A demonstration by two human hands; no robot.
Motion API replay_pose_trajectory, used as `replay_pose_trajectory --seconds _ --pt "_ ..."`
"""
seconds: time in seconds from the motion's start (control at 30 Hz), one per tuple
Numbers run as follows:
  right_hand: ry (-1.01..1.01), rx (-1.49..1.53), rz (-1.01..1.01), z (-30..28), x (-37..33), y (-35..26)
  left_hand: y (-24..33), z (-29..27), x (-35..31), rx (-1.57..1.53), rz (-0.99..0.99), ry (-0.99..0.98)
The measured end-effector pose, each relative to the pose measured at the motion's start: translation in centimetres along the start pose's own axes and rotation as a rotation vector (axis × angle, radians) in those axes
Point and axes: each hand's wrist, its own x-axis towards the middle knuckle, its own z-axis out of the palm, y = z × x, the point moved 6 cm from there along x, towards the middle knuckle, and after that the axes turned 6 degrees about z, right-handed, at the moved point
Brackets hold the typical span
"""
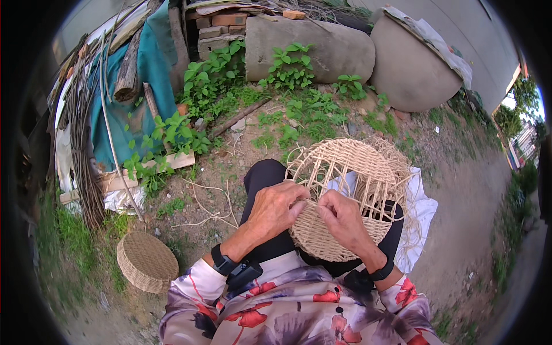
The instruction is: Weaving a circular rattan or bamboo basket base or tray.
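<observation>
A pale, partly woven wicker basket [316, 237] lies across my lap, over dark trousers. Its near part is tightly woven, while bare strands with gaps between them show toward the far side. My left hand [276, 207] is closed at the basket's left edge, thumb and fingers pinched on the weave. Close by on the right, my right hand [344, 221] is also closed, its bent fingers pressed on the woven surface. Any single strand between the fingertips is too small to make out. Behind the basket sits a bundle of loose pale strands [397, 158].
A finished-looking round woven basket [146, 261] rests on the ground at my left. White cloth [422, 210] lies by my right knee. Loose strands [210, 215] are scattered on the dirt. Farther off stand bundled sticks [85, 138], a teal tarp [155, 52], and a large clay cylinder [322, 49].
</observation>
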Motion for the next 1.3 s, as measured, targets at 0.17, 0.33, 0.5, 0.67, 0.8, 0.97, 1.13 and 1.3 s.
replay_pose_trajectory --seconds 0.17,0.33,0.5,0.67,0.8,0.97,1.13,1.3 --pt "-0.080 0.135 0.196 0.0 -0.2 1.2 0.1 0.3 0.1 0.067 0.071 -0.037" --pt "-0.156 0.078 0.242 0.3 0.1 2.2 0.1 0.5 0.1 0.113 0.055 -0.031" --pt "-0.139 0.143 0.275 1.3 0.2 2.5 0.4 0.6 0.1 0.130 0.080 -0.014" --pt "-0.001 0.207 0.250 1.3 0.1 2.9 0.7 0.7 0.1 0.161 0.121 -0.005" --pt "-0.038 0.238 0.297 1.5 0.0 2.9 1.0 0.6 0.0 0.165 0.136 0.011" --pt "0.045 0.091 0.079 1.4 0.4 1.7 1.1 0.6 0.0 0.162 0.139 0.011" --pt "0.040 0.072 0.049 1.5 0.3 1.1 0.6 0.9 -0.2 0.087 0.095 0.003" --pt "0.069 0.079 0.071 1.8 0.2 1.6 0.3 1.1 -0.1 0.031 0.045 0.041"
